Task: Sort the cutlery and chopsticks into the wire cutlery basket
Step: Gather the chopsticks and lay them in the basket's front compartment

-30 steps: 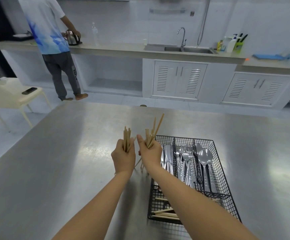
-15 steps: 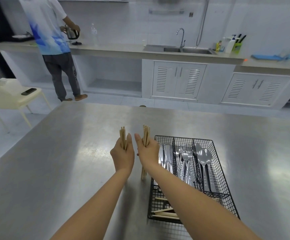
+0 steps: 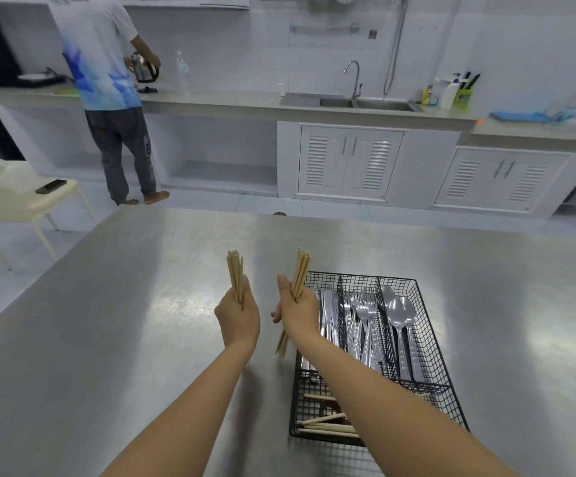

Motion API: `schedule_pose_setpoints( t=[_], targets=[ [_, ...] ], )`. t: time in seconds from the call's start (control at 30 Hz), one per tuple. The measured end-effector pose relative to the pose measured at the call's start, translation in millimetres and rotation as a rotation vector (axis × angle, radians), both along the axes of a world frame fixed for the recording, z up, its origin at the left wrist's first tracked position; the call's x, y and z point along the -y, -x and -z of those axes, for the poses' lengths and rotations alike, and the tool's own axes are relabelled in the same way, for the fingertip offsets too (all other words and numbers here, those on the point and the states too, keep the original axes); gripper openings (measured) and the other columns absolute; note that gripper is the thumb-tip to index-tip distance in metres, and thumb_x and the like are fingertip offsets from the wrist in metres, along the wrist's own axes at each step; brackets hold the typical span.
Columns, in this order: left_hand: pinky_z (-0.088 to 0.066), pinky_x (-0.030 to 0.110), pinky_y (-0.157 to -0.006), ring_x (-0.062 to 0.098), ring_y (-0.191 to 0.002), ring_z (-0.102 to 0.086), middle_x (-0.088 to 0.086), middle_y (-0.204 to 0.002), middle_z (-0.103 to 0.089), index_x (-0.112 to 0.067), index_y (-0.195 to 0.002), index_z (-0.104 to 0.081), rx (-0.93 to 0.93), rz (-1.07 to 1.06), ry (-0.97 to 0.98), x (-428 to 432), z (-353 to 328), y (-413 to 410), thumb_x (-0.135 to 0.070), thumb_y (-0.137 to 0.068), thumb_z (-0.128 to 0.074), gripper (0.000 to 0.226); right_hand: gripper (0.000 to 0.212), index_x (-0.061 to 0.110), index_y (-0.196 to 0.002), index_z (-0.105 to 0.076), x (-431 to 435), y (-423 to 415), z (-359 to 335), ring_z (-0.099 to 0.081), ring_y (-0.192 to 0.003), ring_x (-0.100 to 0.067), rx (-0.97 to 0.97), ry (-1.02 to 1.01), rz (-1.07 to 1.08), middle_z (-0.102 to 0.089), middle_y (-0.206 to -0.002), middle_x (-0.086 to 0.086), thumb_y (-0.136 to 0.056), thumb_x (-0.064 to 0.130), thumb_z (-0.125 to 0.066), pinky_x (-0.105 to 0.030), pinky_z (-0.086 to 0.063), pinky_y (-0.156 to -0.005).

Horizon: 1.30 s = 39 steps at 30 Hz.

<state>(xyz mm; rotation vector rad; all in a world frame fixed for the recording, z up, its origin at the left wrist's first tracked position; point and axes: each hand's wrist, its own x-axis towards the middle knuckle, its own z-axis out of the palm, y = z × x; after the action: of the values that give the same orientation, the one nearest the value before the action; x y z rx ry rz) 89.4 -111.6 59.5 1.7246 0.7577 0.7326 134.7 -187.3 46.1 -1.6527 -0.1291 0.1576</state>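
My left hand grips a bundle of wooden chopsticks, held upright over the steel table. My right hand grips a second bundle of chopsticks, tilted slightly right, its lower ends showing below my wrist just left of the basket. The black wire cutlery basket lies to the right of both hands. Its far compartments hold knives, forks and spoons. A few chopsticks lie crosswise in the near compartment, partly hidden by my right forearm.
The steel table spreads wide around the basket. Beyond it a person stands at the far counter with a kettle. A cream chair with a phone on it stands at the left. A sink sits in the back counter.
The splayed chopsticks in my right hand have been gathered into a tight bundle. Both hands have drawn a little apart, and the bundles stand higher above my fists. The person at the counter lifted the kettle.
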Motion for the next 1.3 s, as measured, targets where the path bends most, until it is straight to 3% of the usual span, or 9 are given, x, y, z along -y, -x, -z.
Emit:
schedule_pose_setpoints(
  t=[0.13, 0.27, 0.4, 0.47, 0.63, 0.8, 0.97, 1.13, 1.3],
  targets=[
    [-0.026, 0.023, -0.047, 0.013, -0.046, -0.029, 0.001, -0.048, -0.032, -0.014, -0.051, -0.028, 0.030, 0.024, 0.008, 5, -12, -8, -0.036, -0.099, -0.041, 0.054, 0.048, 0.007, -0.065, -0.052, 5, -3, -14, -0.052, -0.034, -0.007, 0.028, -0.028, 0.001, -0.041, -0.047, -0.009, -0.093, 0.045, -0.050, -0.026, -0.048, -0.049],
    [-0.025, 0.024, -0.046, 0.013, -0.044, -0.028, 0.000, -0.048, -0.030, -0.015, -0.051, -0.026, 0.085, 0.080, -0.014, 10, -31, -17, -0.035, -0.099, -0.042, 0.054, 0.051, 0.005, -0.059, -0.050, 29, -9, -44, -0.045, -0.029, -0.008, 0.056, -0.014, -0.005, -0.042, -0.043, -0.007, -0.095, 0.042, -0.048, -0.018, -0.043, -0.042],
    [-0.027, 0.027, -0.047, 0.015, -0.043, -0.030, 0.001, -0.047, -0.030, -0.017, -0.049, -0.027, 0.108, 0.163, -0.030, 8, -45, -32, -0.034, -0.098, -0.044, 0.054, 0.040, 0.013, -0.058, -0.042, 77, -19, -74, -0.038, -0.029, -0.010, -0.089, 0.027, -0.220, -0.038, -0.039, 0.004, -0.094, 0.028, -0.054, -0.025, -0.043, -0.043],
    [-0.026, 0.027, -0.048, 0.016, -0.042, -0.029, 0.001, -0.046, -0.029, -0.018, -0.049, -0.026, 0.096, 0.238, -0.057, 10, -46, -38, -0.032, -0.098, -0.045, 0.054, 0.032, 0.013, -0.063, -0.045, 105, -18, -75, -0.037, -0.034, -0.011, -0.147, 0.171, -0.360, -0.039, -0.045, 0.003, -0.092, 0.022, -0.056, -0.024, -0.040, -0.040],
    [-0.032, 0.034, -0.053, 0.018, -0.046, -0.032, 0.003, -0.049, -0.032, -0.018, -0.050, -0.029, 0.061, 0.345, -0.032, 22, -38, -47, -0.037, -0.096, -0.046, 0.053, 0.009, 0.009, -0.086, -0.053, 151, 7, -45, -0.047, -0.050, -0.008, -0.157, 0.849, -0.661, -0.052, -0.073, 0.001, -0.089, 0.017, -0.057, -0.017, -0.047, -0.044],
    [-0.027, 0.028, -0.048, 0.015, -0.044, -0.028, 0.002, -0.050, -0.029, -0.019, -0.051, -0.028, 0.060, 0.444, 0.015, 48, -37, -45, -0.034, -0.097, -0.047, 0.052, 0.025, 0.007, -0.107, -0.058, 156, 33, -23, -0.052, -0.070, -0.015, -0.044, 1.261, -0.808, -0.054, -0.083, 0.000, -0.087, 0.022, -0.057, -0.027, -0.049, -0.067],
    [-0.022, 0.017, -0.037, 0.013, -0.042, -0.025, 0.000, -0.048, -0.025, -0.018, -0.050, -0.026, 0.045, 0.541, -0.085, 66, -38, -39, -0.027, -0.099, -0.046, 0.053, 0.039, 0.005, -0.125, -0.054, 153, 49, -4, -0.054, -0.118, -0.032, 0.048, 1.401, -0.779, -0.055, -0.128, -0.015, -0.087, 0.011, -0.053, -0.037, -0.046, -0.094],
    [-0.022, 0.022, -0.044, 0.014, -0.041, -0.025, 0.000, -0.047, -0.025, -0.020, -0.050, -0.025, 0.041, 0.590, -0.053, 73, -33, -36, -0.029, -0.098, -0.047, 0.054, 0.028, 0.000, -0.115, -0.056, 154, 58, 7, -0.057, -0.110, -0.036, 0.201, 1.394, -0.762, -0.059, -0.119, -0.020, -0.088, 0.002, -0.046, -0.038, -0.047, -0.084],
    [-0.024, 0.025, -0.048, 0.013, -0.042, -0.025, 0.000, -0.047, -0.025, -0.021, -0.050, -0.026, 0.022, 0.631, -0.033, 79, -25, -36, -0.032, -0.098, -0.047, 0.054, 0.033, 0.001, -0.122, -0.050, 151, 62, 15, -0.055, -0.113, -0.039, 0.279, 1.417, -0.767, -0.055, -0.122, -0.024, -0.089, 0.002, -0.046, -0.043, -0.046, -0.090]
  ],
)
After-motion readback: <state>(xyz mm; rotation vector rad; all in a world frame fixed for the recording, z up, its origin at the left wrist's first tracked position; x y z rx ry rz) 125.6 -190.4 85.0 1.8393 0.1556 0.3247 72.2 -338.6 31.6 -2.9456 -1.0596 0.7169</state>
